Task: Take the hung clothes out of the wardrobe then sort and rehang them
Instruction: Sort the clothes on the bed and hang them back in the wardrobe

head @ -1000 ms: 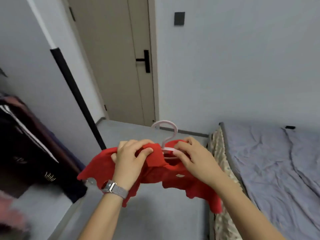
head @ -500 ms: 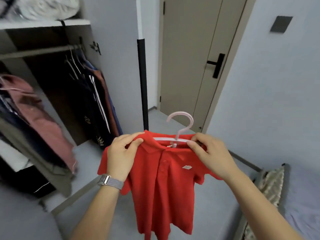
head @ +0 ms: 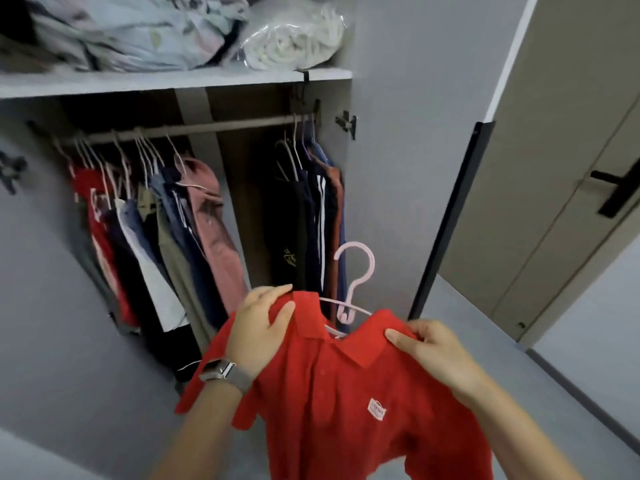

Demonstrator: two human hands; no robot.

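Head view: both hands [head: 263, 327] [head: 433, 351] grip red polo [head: 346, 410] before wardrobe rail [head: 194, 128].

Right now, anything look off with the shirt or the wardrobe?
Mostly fine. The red shirt sits tilted on its pink hanger, left shoulder higher, both hands keeping a grip on the shoulders: left hand, right hand. The clothes on the rail hang bunched in two groups with a gap between. Nothing looks damaged.

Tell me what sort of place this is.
Most likely a bedroom or dressing area at home: an open wardrobe with clothes hung on its rail, folded bedding on the top shelf, and an interior door beside it.
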